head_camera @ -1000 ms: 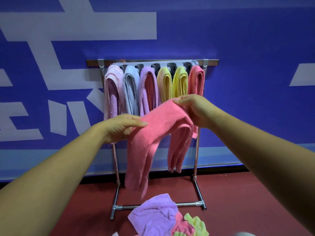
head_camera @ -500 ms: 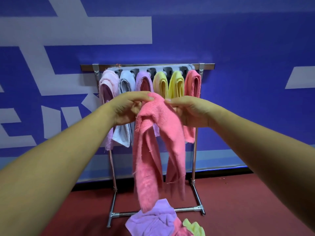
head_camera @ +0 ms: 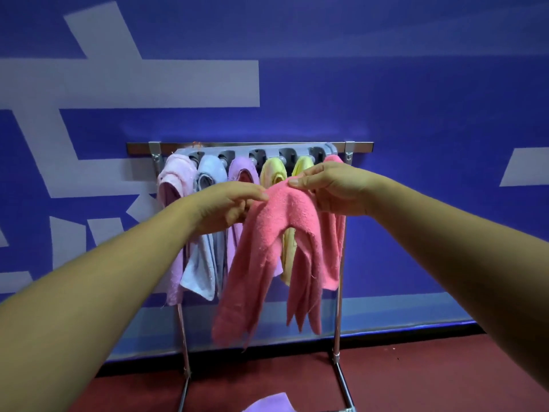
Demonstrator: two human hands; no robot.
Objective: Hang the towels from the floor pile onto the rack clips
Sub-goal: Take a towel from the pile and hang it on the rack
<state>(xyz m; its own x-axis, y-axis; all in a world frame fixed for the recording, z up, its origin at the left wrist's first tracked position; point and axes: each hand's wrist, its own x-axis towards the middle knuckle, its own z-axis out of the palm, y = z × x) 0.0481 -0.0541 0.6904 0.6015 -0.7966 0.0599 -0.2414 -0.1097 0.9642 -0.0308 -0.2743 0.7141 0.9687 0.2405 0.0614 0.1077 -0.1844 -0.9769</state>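
Observation:
A pink towel (head_camera: 269, 248) hangs bunched between both hands, in front of the rack and a little below its clips. My left hand (head_camera: 225, 206) pinches its left side; my right hand (head_camera: 332, 188) pinches the top fold. The metal rack (head_camera: 249, 147) carries a grey clip strip (head_camera: 255, 153) with several towels hanging from it: light pink (head_camera: 175, 185), pale blue (head_camera: 208, 171), lilac (head_camera: 240, 171), two yellow ones (head_camera: 271, 173), and a pink one (head_camera: 334, 233) at the right end, partly hidden by my right hand.
A blue wall with pale markings stands right behind the rack. The rack's legs (head_camera: 337, 346) rest on a dark red floor. A lilac towel (head_camera: 270, 404) from the floor pile shows at the bottom edge.
Both hands have raised the pink towel toward the clip strip and drawn together at its top fold. The view has come closer to the rack, so most of the floor pile has dropped out of view.

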